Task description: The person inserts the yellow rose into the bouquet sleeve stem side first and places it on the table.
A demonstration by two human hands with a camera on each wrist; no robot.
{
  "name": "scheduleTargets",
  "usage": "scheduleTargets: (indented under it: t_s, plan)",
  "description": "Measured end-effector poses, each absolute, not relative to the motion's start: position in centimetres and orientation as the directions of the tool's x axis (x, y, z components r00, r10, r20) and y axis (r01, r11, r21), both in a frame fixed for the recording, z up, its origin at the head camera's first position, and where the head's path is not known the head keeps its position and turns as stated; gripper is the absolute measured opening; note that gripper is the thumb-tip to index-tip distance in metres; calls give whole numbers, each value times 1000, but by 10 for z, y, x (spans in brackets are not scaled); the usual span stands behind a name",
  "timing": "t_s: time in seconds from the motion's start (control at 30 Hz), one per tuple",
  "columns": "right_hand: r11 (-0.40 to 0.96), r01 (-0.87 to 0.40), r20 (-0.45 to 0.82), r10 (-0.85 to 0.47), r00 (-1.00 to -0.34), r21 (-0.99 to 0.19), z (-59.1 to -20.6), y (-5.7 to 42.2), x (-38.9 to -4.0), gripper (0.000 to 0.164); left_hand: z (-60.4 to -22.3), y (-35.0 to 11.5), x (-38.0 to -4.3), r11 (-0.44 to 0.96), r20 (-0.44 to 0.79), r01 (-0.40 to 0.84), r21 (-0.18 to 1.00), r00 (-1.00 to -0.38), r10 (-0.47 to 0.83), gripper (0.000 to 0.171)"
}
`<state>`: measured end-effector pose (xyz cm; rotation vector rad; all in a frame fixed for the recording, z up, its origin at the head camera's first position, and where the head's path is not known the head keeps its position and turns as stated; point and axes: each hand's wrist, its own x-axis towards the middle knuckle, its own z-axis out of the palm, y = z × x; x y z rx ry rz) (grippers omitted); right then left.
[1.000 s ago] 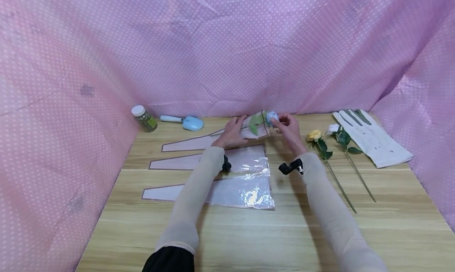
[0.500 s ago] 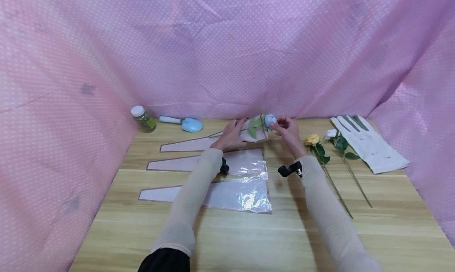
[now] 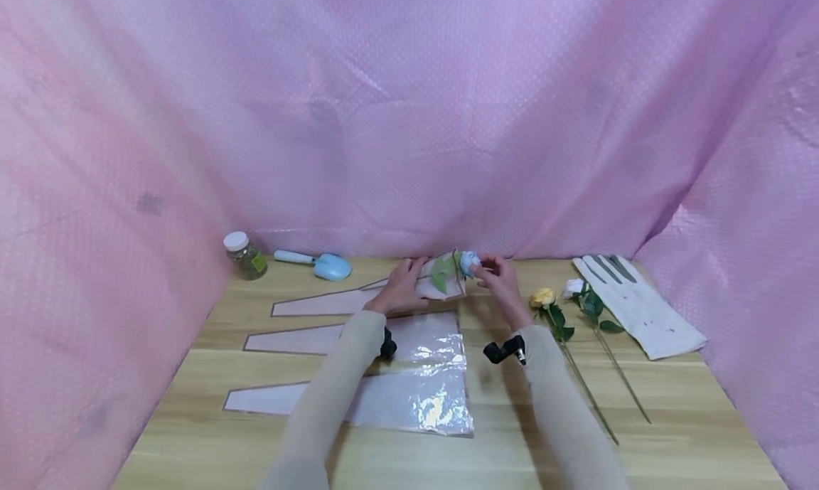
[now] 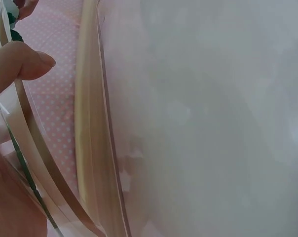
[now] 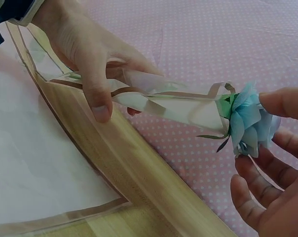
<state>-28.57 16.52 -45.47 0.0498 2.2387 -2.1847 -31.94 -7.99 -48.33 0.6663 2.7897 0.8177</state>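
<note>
A blue artificial rose lies with its stem and green leaves inside a clear, brown-edged flower sleeve at the back of the table. My left hand grips this sleeve around the stem; in the left wrist view its thumb lies over the sleeve's edge. At the sleeve's wide mouth, the bloom sticks out. My right hand pinches the bloom's outer side between thumb and fingers, as the right wrist view shows. Two more flat sleeves, a middle one and a front one, lie nearer me.
To the right lie a yellow rose, a white rose and a white glove. At the back left are a blue hand trowel and a white-lidded jar. Pink dotted cloth hangs behind the table.
The head view has tilted up, so everything sits lower in it. Both hands keep their hold on the sleeve and the rose, with little visible movement.
</note>
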Motion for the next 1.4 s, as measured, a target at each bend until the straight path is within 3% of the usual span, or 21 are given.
scheduleTargets:
  t_s: [0.1,0.4,0.63,0.93,1.17,1.4]
  plan:
    - [-3,-7,7,33,-999,-1000,-459,160,-286,36,-482,-84,-317,741,7,381,554,-891,453,104]
    - [10,15,-14,59,-998,-1000,-455,156,-285,18,-475,-88,-318,735,10,386,558,-888,459,103]
    - [59,-36,37,19,-999,-998,-456,161,-281,35,-480,-84,-319,729,40,438,527,-869,493,103]
    - [93,13,-12,19,-1000,-996,-460,160,-281,13,-483,-84,-317,750,14,428,505,-872,488,103]
    - [155,-32,29,-22,-999,-987,-459,158,-280,31,-485,-84,-316,759,4,420,497,-876,482,104]
    - [219,29,-36,-27,-999,-975,-460,156,-278,27,-489,-83,-316,769,15,421,480,-881,473,106]
